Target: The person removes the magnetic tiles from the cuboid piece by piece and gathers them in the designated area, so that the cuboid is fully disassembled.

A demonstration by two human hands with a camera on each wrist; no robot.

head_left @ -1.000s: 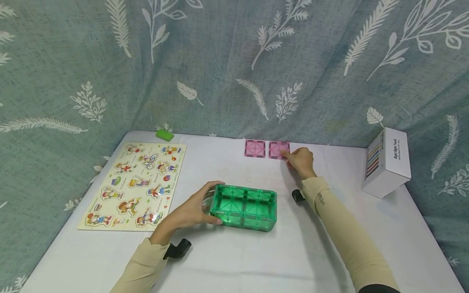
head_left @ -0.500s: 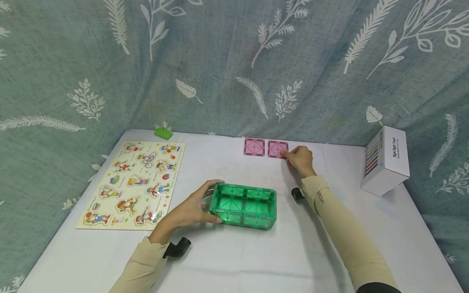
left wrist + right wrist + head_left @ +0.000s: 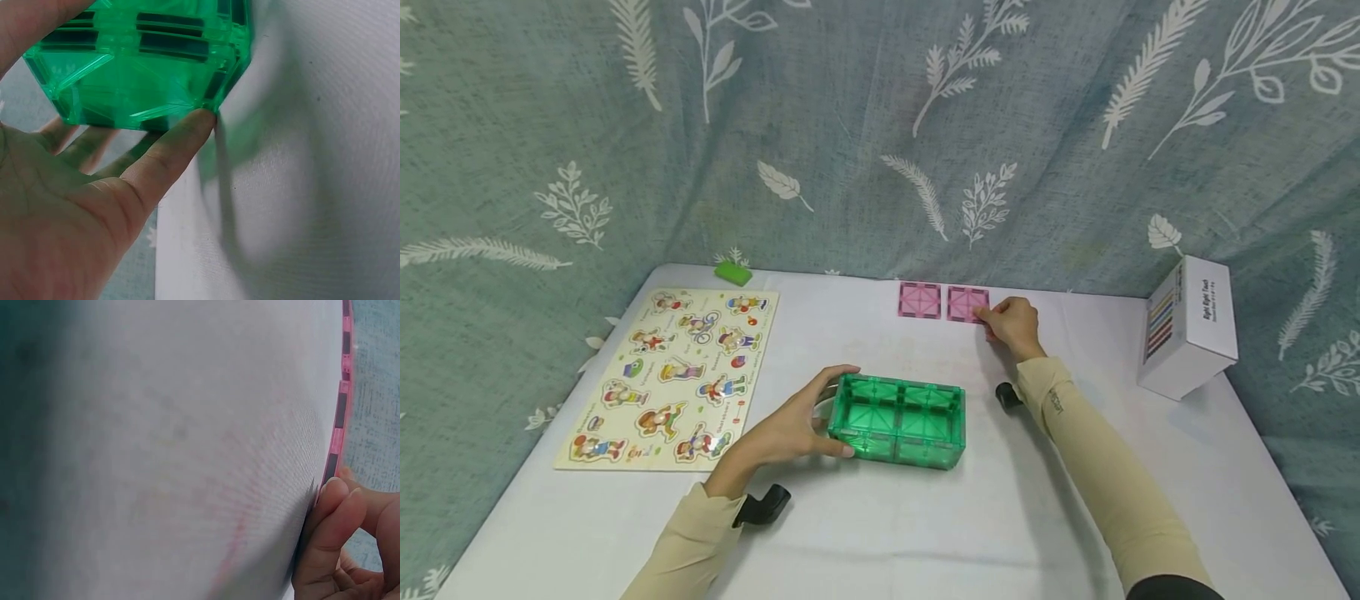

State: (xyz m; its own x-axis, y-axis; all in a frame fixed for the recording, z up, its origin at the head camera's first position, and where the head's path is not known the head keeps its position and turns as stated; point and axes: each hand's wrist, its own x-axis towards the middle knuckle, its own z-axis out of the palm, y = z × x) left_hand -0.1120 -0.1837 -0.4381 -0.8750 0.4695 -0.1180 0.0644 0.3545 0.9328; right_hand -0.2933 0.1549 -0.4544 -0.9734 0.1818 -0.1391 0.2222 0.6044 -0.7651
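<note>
A green translucent box [image 3: 898,421] built of magnetic tiles, two squares long, stands mid-table with its top side open. My left hand [image 3: 790,429] grips its left end, thumb on the near side and fingers round the far side; the left wrist view shows the thumb tip on the lower corner of the box's end [image 3: 106,87]. At the table's back lie two pink square magnetic tiles side by side, a left tile [image 3: 920,301] and a right tile [image 3: 964,302]. My right hand [image 3: 1017,325] pinches the right tile at its right edge [image 3: 335,440].
A cream picture puzzle board [image 3: 670,375] lies to the left, and a small green block [image 3: 733,272] sits behind it. At the right back stands a white box [image 3: 1191,325]. A patterned curtain [image 3: 850,150] hangs right behind the table's back edge.
Both hands keep their places on the green box and the right pink tile. The whole head view has shifted very slightly.
</note>
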